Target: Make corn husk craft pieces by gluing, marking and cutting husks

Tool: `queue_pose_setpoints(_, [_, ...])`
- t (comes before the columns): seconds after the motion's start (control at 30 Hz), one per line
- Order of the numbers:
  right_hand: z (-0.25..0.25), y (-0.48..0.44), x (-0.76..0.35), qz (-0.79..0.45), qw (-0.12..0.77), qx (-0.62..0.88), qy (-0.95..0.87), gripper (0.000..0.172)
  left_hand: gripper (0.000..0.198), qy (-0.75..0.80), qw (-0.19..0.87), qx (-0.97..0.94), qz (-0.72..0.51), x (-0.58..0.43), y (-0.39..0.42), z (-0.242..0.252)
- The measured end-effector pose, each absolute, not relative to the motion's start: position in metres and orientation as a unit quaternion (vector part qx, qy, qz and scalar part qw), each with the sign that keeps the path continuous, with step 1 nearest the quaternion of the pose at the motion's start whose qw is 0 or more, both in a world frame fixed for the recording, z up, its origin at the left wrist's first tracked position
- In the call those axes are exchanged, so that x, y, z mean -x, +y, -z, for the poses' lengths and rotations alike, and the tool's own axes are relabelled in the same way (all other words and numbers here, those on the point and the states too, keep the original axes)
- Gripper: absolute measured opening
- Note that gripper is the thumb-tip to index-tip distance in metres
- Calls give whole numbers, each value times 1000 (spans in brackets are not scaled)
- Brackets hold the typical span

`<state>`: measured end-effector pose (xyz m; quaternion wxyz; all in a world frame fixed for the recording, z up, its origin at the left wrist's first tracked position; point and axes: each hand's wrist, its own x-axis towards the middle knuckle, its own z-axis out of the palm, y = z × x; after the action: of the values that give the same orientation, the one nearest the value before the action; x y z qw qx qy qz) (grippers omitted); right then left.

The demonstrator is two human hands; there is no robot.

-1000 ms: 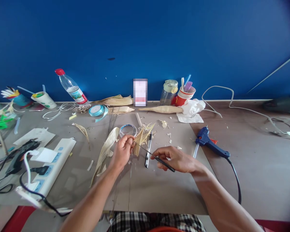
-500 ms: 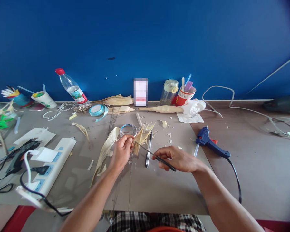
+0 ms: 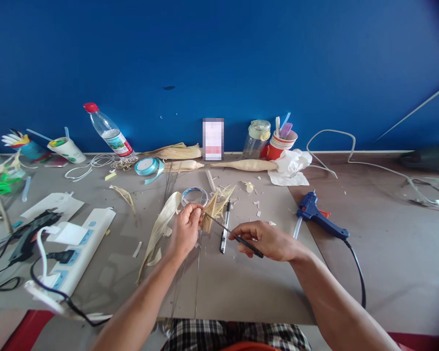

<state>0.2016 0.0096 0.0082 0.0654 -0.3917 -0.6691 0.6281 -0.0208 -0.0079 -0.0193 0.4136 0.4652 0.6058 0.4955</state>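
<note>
My left hand point(image 3: 189, 225) pinches the left end of a folded piece of dry corn husk point(image 3: 215, 205) near the middle of the table. Dark-handled scissors point(image 3: 249, 244) are in my right hand point(image 3: 265, 239), its fingers wrapped round the handles. Their thin blades point up and left and reach the husk beside my left fingertips. Under the scissors lies a black-and-clear pen point(image 3: 225, 231). Just behind my left hand is a ring-shaped roll point(image 3: 193, 196). A long curled husk point(image 3: 163, 222) rests to the left of that hand.
A blue glue gun point(image 3: 320, 214) with a cord lies at right. A white power strip point(image 3: 89, 248) with plugs is at left. Along the blue wall stand a bottle point(image 3: 111, 136), a phone point(image 3: 212, 140), a clear jar point(image 3: 256, 139) and red paper cups point(image 3: 281, 145). Scraps lie behind the pen.
My right hand and the scissors have shifted very slightly to the left. My left hand stays in place on the husk.
</note>
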Motion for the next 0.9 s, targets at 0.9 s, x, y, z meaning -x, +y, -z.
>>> queue_pose_setpoints(0.9, [-10,13,-213,-659,114,382,-638,31,19,545,471,-482,-499,24,-9,5])
